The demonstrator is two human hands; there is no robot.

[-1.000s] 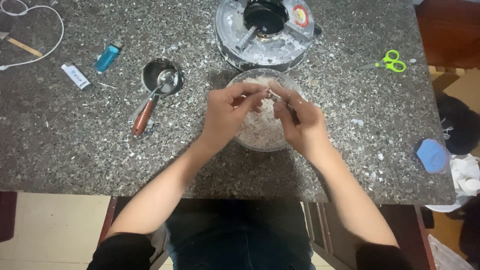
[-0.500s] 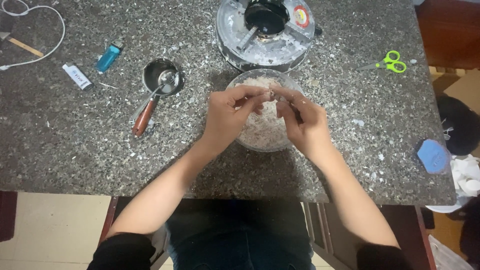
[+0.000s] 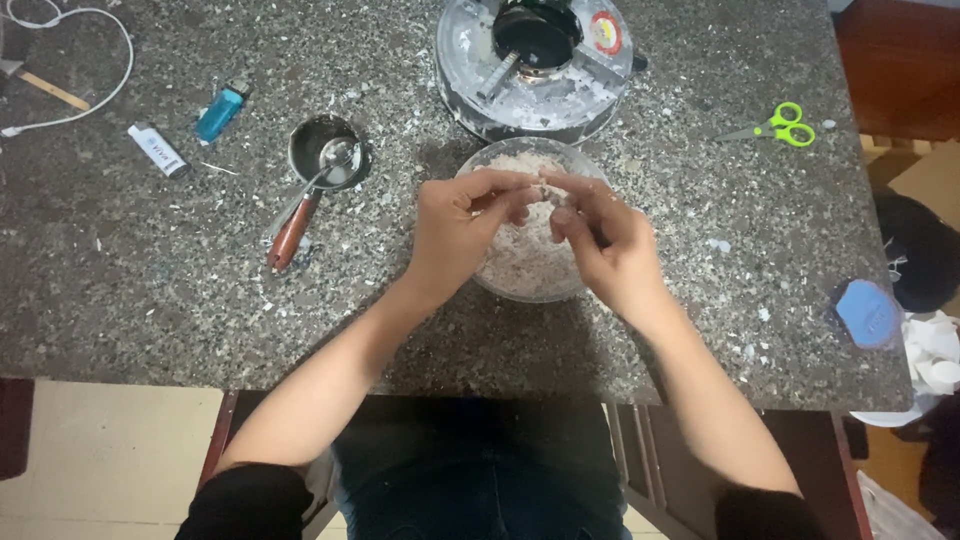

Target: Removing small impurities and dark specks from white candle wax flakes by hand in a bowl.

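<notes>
At the near edge of the speckled grey stone tabletop (image 3: pixel 150 300), the person's two forearms reach forward and meet over a clear glass bowl (image 3: pixel 497 285) that sits in the middle of it. The left hand (image 3: pixel 455 235) and the right hand (image 3: pixel 605 240) hover just above the bowl, fingertips almost touching; each grip is pinched nearly closed on a small pale piece (image 3: pixel 545 192) held between them, too small to tell what it is. The bowl already holds a good heap of whitish, crumbly bits (image 3: pixel 520 262), so a fair amount of the breaking-up looks done, while pale flakes lie scattered over the stone around it. To the left stands a small metal pot with a wooden handle (image 3: pixel 322 165), a spoon in it. Farther left lie a blue lighter (image 3: pixel 221 110) and a small white tube (image 3: pixel 157 150). At the far edge, just behind the bowl, sits a round metal tray (image 3: pixel 470 95) with white residue. Green scissors (image 3: pixel 775 126) lie far right.
</notes>
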